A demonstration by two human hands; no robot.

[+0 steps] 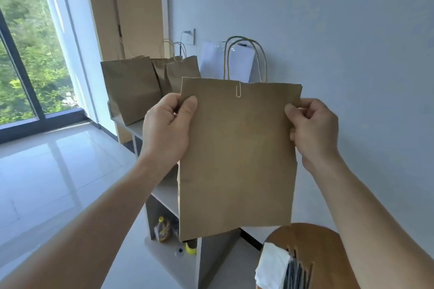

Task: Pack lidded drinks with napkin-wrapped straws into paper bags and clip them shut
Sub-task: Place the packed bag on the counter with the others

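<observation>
I hold a brown paper bag (237, 159) up in front of me, above the shelf unit. A white paper clip (238, 91) pins its top edge near the middle, and its twisted paper handles (244, 58) stand up behind. My left hand (168, 129) pinches the bag's upper left edge. My right hand (313, 131) pinches the upper right edge. What is inside the bag is hidden. White napkins (272, 267) and dark straws (297, 272) lie on a round wooden table at the lower right.
Three more brown paper bags (131, 89) stand on top of a white shelf unit (164, 190) against the wall, with a clear plastic bag (211, 61) behind. A wall socket (189, 36) is above. Bottles (162, 229) sit on the lowest shelf. The round wooden table (321, 241) is at the lower right. A window is at left.
</observation>
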